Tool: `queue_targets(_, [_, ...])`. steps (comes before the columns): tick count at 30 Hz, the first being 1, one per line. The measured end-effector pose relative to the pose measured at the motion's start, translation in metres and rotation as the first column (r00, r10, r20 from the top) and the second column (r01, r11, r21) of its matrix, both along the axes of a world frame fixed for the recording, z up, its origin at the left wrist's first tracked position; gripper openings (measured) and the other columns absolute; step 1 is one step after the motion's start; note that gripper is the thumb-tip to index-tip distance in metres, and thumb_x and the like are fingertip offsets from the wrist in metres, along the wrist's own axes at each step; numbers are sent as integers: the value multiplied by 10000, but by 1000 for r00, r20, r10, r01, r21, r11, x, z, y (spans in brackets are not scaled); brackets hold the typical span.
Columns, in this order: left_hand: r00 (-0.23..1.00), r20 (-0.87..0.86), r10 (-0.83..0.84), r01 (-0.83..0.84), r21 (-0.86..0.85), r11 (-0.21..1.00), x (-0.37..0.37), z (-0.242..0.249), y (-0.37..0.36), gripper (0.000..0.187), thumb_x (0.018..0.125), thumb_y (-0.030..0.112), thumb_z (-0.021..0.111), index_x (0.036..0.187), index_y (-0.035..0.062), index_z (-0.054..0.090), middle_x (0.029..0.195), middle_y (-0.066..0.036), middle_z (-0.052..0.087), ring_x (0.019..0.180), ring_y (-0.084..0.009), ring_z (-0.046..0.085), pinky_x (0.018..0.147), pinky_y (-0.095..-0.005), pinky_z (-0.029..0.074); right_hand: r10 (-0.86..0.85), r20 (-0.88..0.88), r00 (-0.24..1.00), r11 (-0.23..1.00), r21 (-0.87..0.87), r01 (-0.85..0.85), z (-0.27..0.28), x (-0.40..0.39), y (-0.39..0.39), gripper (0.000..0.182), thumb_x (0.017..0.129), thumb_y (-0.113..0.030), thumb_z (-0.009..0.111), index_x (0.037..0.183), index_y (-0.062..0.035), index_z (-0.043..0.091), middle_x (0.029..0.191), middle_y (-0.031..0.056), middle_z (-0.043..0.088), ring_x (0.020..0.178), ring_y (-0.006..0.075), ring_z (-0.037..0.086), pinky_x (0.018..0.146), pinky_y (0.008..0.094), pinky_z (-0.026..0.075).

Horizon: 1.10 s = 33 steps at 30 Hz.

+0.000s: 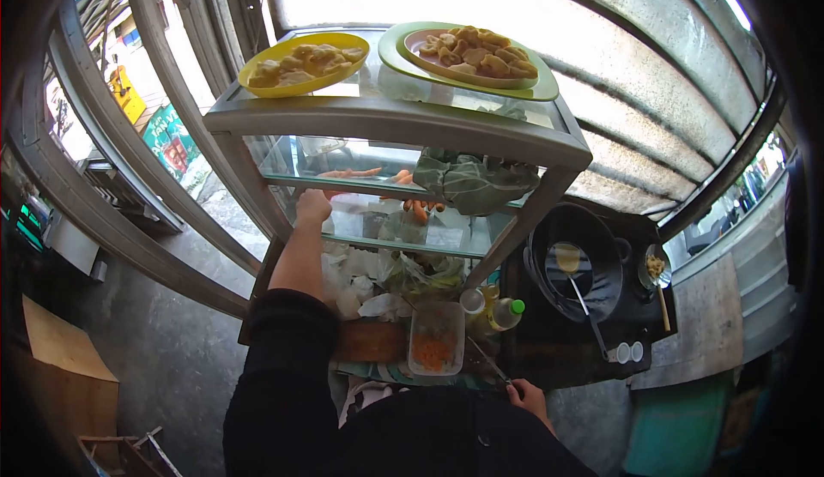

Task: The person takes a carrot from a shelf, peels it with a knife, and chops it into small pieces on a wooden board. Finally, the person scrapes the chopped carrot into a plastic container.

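Observation:
My left hand (313,207) reaches into the glass display cabinet (395,117) at its middle shelf. Its fingers look closed; something reddish shows just beyond them, but I cannot make out what they hold. Carrots (352,173) lie on the shelf close by, next to large green leaves (472,181). Low at the right, my right hand (528,397) is closed round the handle of a knife (487,359), its blade pointing up and left. Beside the blade stands a clear plastic tub (461,340) with finely cut orange pieces (433,353) in it.
Atop the cabinet are a yellow plate (257,82) and a green plate (395,48) with fried food. A black wok (549,280) with a ladle sits on the stove at right. A green-capped bottle (505,314) stands near the tub, beside a wooden board (369,341).

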<state>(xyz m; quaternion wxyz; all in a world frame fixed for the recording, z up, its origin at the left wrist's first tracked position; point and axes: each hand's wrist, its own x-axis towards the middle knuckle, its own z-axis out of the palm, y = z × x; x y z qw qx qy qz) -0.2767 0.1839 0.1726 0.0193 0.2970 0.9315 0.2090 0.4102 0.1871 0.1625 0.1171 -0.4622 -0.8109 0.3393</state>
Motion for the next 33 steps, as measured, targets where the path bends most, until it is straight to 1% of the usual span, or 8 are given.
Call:
queue_targets(5, [996, -90, 12, -10, 26, 1000, 14, 16, 7, 254, 870, 219, 570, 1059, 96, 688, 1036, -194, 682, 1003, -349, 650, 886, -444, 513, -72, 14, 997, 997, -4, 72, -6, -10, -18, 269, 867, -305, 651, 963, -56, 679, 819, 151, 686, 764, 335, 677, 668, 380, 524])
queue_targets(8, [989, 147, -32, -22, 351, 936, 18, 26, 21, 250, 877, 265, 566, 1001, 90, 695, 929, -162, 706, 942, -314, 676, 810, -419, 536, -85, 14, 996, 996, 5, 85, -5, -27, -32, 274, 863, -308, 653, 965, -55, 678, 826, 156, 685, 773, 339, 675, 673, 381, 526])
queue_targets(10, [797, -474, -374, 380, -87, 921, 3, 20, 45, 250, 876, 297, 525, 945, 146, 712, 907, -118, 703, 920, -292, 667, 779, -419, 526, -103, 13, 995, 995, -4, 103, -4, -42, -38, 276, 861, -309, 655, 966, -55, 676, 829, 158, 685, 775, 341, 674, 675, 382, 526])
queue_targets(13, [756, -461, -465, 620, 275, 735, 34, 27, 74, 157, 799, 231, 651, 905, 124, 690, 875, -81, 688, 864, -268, 655, 760, -396, 505, -124, 22, 992, 992, -32, 125, -2, -62, -49, 280, 863, -305, 651, 971, -48, 671, 842, 163, 684, 773, 344, 672, 674, 388, 525])
queue_targets(18, [505, -475, -721, 811, -26, 585, 120, 60, 109, 307, 780, 299, 707, 1004, 95, 656, 988, -63, 641, 898, -219, 614, 774, -373, 483, -142, 1, 990, 990, -16, 142, 5, -91, -70, 272, 876, -282, 637, 979, -32, 662, 861, 171, 678, 771, 346, 664, 681, 392, 520])
queue_targets(24, [455, 86, -886, 889, 20, 458, 115, 16, 126, 309, 739, 341, 729, 917, 94, 675, 982, -91, 643, 893, -258, 603, 759, -406, 473, -216, 21, 976, 976, -24, 216, 8, -98, -86, 278, 873, -269, 641, 991, -18, 659, 868, 185, 673, 785, 350, 661, 692, 389, 515])
queue_targets(26, [398, -532, -748, 900, 69, 430, 110, 40, 110, 199, 760, 289, 690, 854, 113, 684, 1016, -89, 655, 877, -267, 610, 757, -421, 476, -229, 10, 973, 973, -14, 229, 7, -97, -91, 276, 873, -264, 641, 992, -16, 659, 871, 185, 673, 786, 351, 660, 692, 389, 514])
queue_targets(33, [419, -307, -854, 860, -166, 482, 72, 78, 88, 503, 892, 195, 516, 1388, 275, 479, 1235, -57, 600, 1014, -268, 624, 885, -371, 500, -218, -2, 976, 976, 5, 218, 12, -101, -94, 267, 873, -257, 644, 988, -17, 662, 879, 185, 675, 810, 354, 660, 698, 389, 512])
